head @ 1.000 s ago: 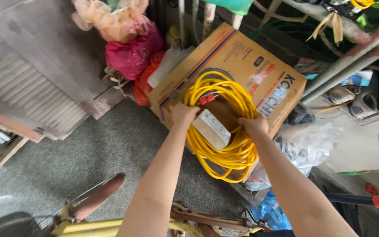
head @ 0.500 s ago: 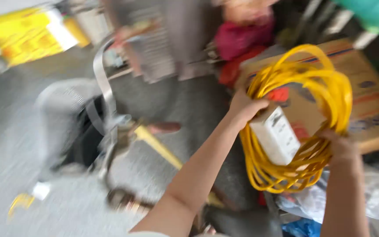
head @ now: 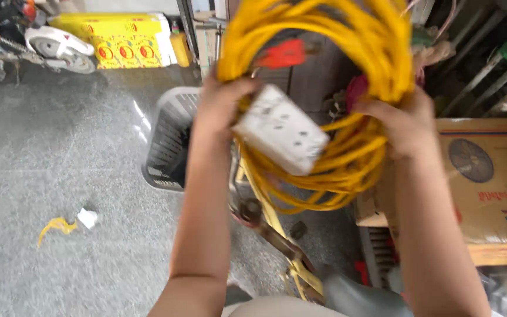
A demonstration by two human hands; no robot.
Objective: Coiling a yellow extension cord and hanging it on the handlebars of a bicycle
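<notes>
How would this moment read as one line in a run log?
left hand: grips yellow cord coil and white socket box | right hand: grips coil | coil: lifted, above bike frame

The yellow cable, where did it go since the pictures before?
The coiled yellow extension cable with its white socket block was lifted off the brown cardboard box, where it lay a second ago, and swung to the left, up in front of the camera, now over a grey basket. The box now lies lower right. Unchanged: the left hand and right hand keep their grip on the coil.
</notes>
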